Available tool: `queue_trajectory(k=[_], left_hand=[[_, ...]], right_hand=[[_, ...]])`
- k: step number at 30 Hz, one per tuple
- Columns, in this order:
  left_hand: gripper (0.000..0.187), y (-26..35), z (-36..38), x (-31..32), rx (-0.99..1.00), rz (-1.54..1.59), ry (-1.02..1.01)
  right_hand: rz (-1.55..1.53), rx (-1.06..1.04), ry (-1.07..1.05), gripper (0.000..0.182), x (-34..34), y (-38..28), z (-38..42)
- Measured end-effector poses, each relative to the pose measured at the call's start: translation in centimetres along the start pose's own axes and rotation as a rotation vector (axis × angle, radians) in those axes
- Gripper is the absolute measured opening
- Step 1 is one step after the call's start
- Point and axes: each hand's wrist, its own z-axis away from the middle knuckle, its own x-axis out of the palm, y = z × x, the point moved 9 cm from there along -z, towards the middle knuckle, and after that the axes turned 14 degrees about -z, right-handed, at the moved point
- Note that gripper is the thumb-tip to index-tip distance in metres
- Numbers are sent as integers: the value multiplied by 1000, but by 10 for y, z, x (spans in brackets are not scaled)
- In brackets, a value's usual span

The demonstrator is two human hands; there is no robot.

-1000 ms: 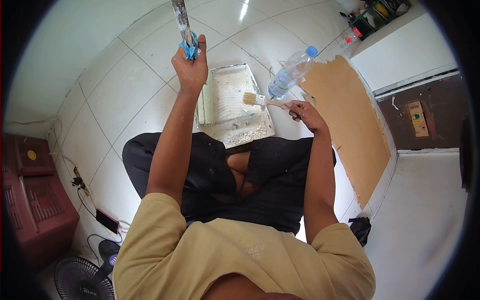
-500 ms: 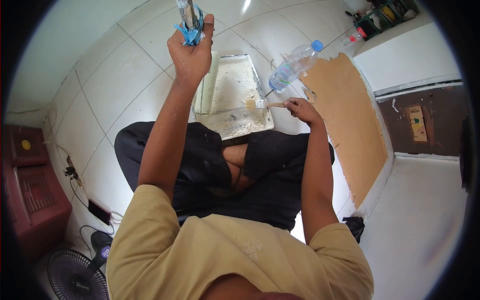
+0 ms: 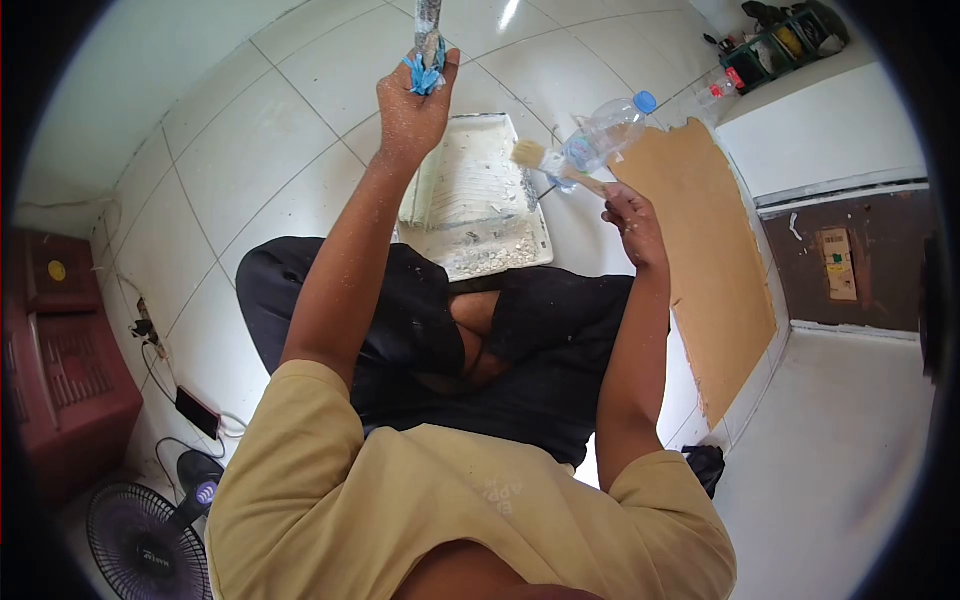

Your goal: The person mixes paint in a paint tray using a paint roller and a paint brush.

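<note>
By the right hand [image 3: 637, 232], a paintbrush [image 3: 554, 165] is held by its handle, bristles near the tray [image 3: 480, 165]; for any swing, clearance from the bottle [image 3: 610, 130] seems needed. By the left hand [image 3: 412, 118], a pole [image 3: 427, 18] is gripped.

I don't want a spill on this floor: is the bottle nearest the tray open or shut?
Shut: a blue cap sits on the mouth of the bottle. How tightly it is screwed down, I cannot tell.
</note>
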Motion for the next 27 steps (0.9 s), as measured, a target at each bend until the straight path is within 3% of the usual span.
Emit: queue_trajectory(k=[2,6,8,12,14,17,18,21,27], left_hand=[[37,-7,-5,-1,17,19,12],[41,-18,-7,-1,-46,74,30],[42,-24,-4,-4,-103,95,27],[34,5,5,-10,-73,275,4],[34,-16,2,7,-71,167,17],[32,-18,-9,6,-9,-10,29],[33,-21,-6,5,-44,24,47],[35,-24,-1,10,-132,192,25],[40,-28,-2,3,-87,80,52]], right_hand=[[-277,0,-52,32,-2,2,-6],[-168,56,10,29,-1,3,-7],[470,162,15,24,-4,18,-8],[477,169,57,21,-13,21,-6],[-73,104,41,22,-12,20,-9],[-255,239,-49,23,-9,28,-9],[-9,308,-67,23,-17,44,-13],[180,232,-34,23,-18,50,-12],[-324,89,-68,23,2,-2,3]])
